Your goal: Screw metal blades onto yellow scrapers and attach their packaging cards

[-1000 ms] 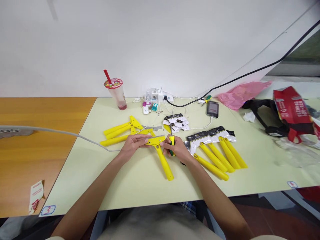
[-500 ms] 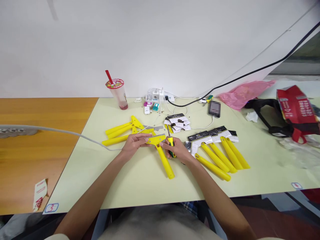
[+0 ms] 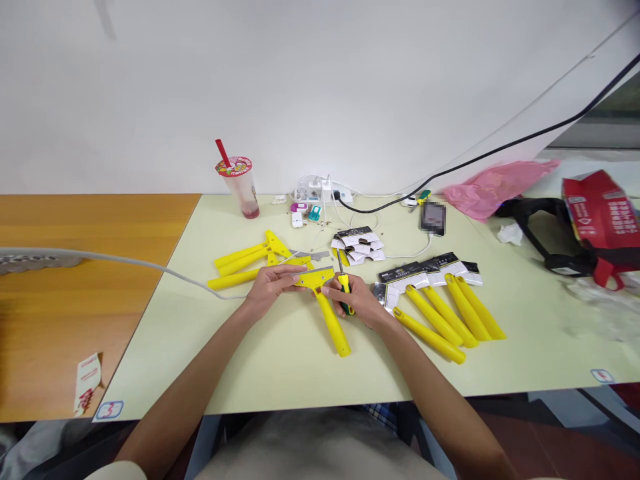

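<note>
My left hand (image 3: 271,285) is closed on the left end of a yellow scraper (image 3: 332,325), whose head carries a metal blade and whose handle slopes down toward me. In my right hand (image 3: 361,301) is a yellow and green screwdriver (image 3: 345,288), its shaft pointing up and away. The right thumb lies by the scraper's neck; whether it presses on it I cannot tell. Behind my left hand lie several more yellow scrapers (image 3: 243,261), partly overlapping. To the right of my right hand, several loose yellow handles (image 3: 429,335) lie side by side.
Black and white cardboard packages (image 3: 357,244) are piled behind the screwdriver, with more cards (image 3: 407,273) above the handles. A cup with a red straw (image 3: 245,193), a power strip (image 3: 315,190) and a phone (image 3: 433,219) stand or lie near the wall. A white cable (image 3: 150,263) crosses the left side.
The whole view has shifted slightly, so things appear a little further right. Both hands keep their hold on the scraper and the screwdriver, with no clear movement between them.
</note>
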A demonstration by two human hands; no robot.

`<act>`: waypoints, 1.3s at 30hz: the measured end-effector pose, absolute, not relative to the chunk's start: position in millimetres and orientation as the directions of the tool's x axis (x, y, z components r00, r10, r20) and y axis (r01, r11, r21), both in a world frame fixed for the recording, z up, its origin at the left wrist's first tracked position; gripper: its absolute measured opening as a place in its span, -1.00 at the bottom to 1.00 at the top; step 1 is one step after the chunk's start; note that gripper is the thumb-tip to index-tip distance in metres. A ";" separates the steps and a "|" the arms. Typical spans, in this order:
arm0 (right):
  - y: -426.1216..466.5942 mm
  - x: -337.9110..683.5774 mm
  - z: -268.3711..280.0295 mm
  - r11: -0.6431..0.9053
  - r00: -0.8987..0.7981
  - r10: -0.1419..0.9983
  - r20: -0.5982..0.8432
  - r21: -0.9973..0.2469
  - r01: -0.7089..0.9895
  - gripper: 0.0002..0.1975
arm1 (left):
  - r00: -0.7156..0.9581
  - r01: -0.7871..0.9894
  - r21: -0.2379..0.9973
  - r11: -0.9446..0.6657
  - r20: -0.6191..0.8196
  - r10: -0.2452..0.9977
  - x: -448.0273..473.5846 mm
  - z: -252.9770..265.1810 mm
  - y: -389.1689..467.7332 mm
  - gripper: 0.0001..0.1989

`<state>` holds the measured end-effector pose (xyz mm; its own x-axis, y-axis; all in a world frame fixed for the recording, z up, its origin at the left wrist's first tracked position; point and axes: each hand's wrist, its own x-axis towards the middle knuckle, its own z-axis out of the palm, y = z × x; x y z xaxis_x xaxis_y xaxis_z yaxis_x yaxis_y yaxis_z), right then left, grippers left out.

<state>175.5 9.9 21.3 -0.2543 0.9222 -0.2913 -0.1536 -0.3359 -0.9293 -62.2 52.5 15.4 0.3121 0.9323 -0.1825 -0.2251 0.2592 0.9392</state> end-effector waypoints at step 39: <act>7.0 174.5 25.9 -0.418 -0.306 0.899 -0.314 -0.825 -0.380 -0.33 | 0.154 0.486 0.465 -0.740 0.788 0.596 -56.8 13.7 20.2 -0.52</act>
<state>174.5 7.0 25.9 -0.3062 0.8986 -0.3142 -0.3798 -0.4179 -0.8253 -56.8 20.2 13.7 0.1539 0.5959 0.7882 0.4860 -0.7402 0.4647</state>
